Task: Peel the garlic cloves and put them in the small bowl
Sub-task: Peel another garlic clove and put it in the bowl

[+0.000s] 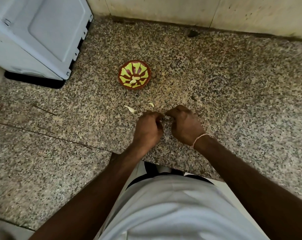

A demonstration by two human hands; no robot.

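A small red bowl (134,74) with a yellow-green pattern stands on the speckled granite counter (216,84); peeled garlic cloves (135,79) lie in its middle. My left hand (148,129) and my right hand (185,123) are held together just above the counter in front of the bowl, fingers curled, both pinching a garlic clove (166,118) of which only a pale sliver shows between the fingertips. Two loose pale garlic pieces lie on the counter, one (130,109) left of my hands and a smaller one (151,104) just beyond them.
A white appliance (37,35) on a black base fills the back left corner. A tiled wall (198,11) runs along the back. The counter's front edge is cut in a step close to my body. A small dark object (192,33) lies near the wall.
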